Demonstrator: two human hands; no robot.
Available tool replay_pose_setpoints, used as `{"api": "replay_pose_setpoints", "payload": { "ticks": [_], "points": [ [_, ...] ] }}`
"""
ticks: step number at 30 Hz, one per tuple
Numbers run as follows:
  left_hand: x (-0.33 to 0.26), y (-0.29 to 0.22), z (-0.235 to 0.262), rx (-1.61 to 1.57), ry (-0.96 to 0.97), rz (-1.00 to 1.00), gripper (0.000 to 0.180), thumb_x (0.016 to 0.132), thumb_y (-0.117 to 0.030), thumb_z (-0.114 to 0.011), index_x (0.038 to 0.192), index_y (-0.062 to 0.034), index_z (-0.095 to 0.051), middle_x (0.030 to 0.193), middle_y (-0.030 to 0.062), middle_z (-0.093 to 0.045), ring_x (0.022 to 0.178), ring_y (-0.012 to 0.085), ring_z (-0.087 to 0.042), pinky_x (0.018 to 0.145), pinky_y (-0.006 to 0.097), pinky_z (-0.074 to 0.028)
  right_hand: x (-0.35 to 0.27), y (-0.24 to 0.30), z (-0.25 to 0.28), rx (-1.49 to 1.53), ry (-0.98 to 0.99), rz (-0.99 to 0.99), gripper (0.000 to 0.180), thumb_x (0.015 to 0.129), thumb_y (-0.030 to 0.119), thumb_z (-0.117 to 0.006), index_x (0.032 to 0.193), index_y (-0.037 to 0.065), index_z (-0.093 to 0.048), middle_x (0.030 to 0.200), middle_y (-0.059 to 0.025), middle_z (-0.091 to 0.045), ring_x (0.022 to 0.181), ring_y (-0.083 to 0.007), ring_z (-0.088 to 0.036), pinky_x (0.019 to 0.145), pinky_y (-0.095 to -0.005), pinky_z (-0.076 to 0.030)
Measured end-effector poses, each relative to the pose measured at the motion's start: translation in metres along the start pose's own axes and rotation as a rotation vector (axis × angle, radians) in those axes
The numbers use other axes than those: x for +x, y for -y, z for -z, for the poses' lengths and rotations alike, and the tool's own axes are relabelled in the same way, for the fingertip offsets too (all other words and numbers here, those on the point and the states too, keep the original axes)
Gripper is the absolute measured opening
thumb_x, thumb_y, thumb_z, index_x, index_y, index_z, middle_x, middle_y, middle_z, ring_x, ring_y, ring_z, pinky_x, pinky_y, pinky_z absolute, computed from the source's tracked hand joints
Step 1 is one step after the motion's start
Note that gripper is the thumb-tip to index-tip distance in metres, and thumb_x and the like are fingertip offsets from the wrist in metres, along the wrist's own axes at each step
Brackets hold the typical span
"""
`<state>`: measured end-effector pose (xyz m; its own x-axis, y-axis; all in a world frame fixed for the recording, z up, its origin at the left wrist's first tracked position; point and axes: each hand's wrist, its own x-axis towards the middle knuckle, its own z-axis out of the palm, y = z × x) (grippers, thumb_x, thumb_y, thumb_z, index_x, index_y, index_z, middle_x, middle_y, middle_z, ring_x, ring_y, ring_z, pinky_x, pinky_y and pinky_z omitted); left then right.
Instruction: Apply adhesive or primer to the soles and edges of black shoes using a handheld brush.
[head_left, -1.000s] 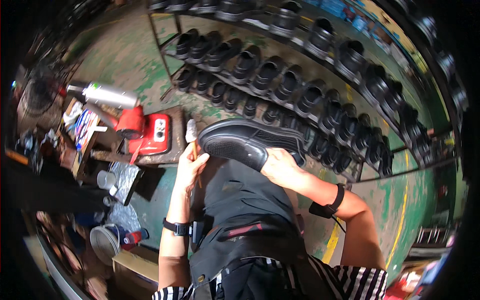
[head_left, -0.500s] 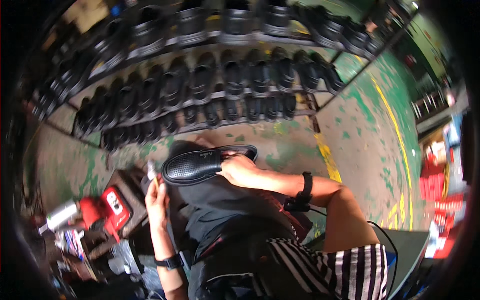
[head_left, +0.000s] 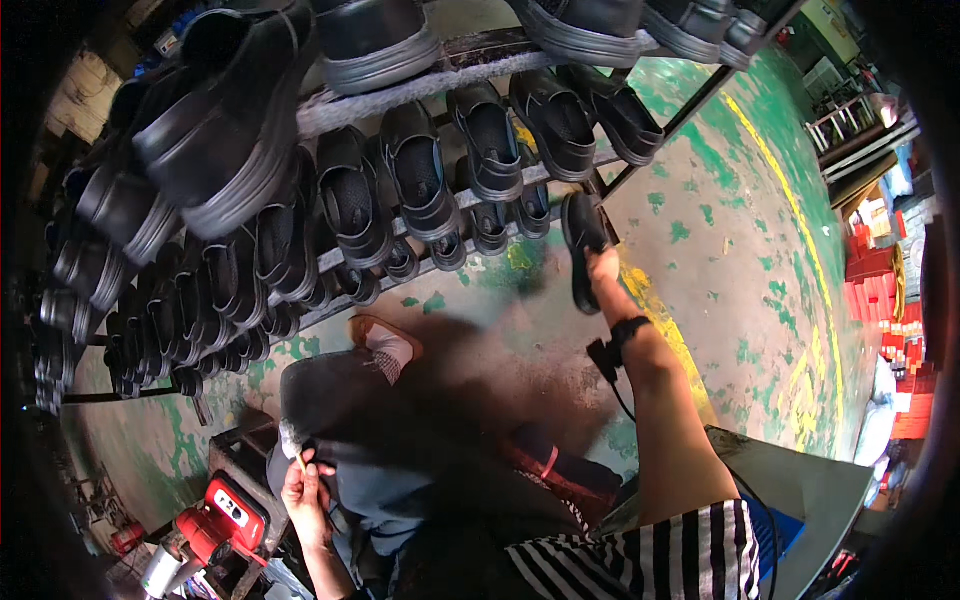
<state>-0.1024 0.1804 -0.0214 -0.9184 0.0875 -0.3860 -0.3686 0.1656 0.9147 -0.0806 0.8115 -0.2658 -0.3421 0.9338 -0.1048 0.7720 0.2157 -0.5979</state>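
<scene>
My right hand (head_left: 604, 266) is closed on the heel end of a black slip-on shoe (head_left: 580, 226). The arm is stretched forward, and the shoe is close to the lower right end of the shoe rack (head_left: 330, 258). Low on the left, my left hand (head_left: 309, 496) pinches the thin yellowish handle of a small brush (head_left: 291, 438). Its pale, whitish head points up beside my dark-trousered knee. On the rack, rows of black shoes (head_left: 420, 180) stand on several tiers, the top ones close to me.
A red machine (head_left: 232, 508) with a rounded red part stands at lower left. One foot in a brown sandal (head_left: 405, 345) rests on the worn green floor. A grey-green tabletop (head_left: 800, 495) lies at lower right. Red boxes (head_left: 885, 310) are piled at far right.
My right hand has carried the shoe from above my lap forward and right to the rack. The left hand has dropped lower with the brush. The view has shifted nearer the rack.
</scene>
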Motion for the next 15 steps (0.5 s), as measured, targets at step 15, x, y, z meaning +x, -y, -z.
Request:
{"api": "replay_pose_setpoints", "payload": {
  "ticks": [15],
  "points": [
    [0.017, -0.006, -0.014, -0.016, -0.217, 0.164, 0.02, 0.099, -0.017, -0.057, 0.112, -0.006, -0.066, 0.066, 0.0037, -0.067, 0.038, 0.0019, -0.032, 0.037, 0.019, -0.02, 0.03, 0.069, -0.116, -0.783, 0.368, 0.563, 0.041, 0.09, 0.013, -0.05, 0.13, 0.008, -0.053, 0.126, -0.0126, -0.06, 0.126, -0.0283, -0.051, 0.095, -0.0384, -0.051]
  ]
}}
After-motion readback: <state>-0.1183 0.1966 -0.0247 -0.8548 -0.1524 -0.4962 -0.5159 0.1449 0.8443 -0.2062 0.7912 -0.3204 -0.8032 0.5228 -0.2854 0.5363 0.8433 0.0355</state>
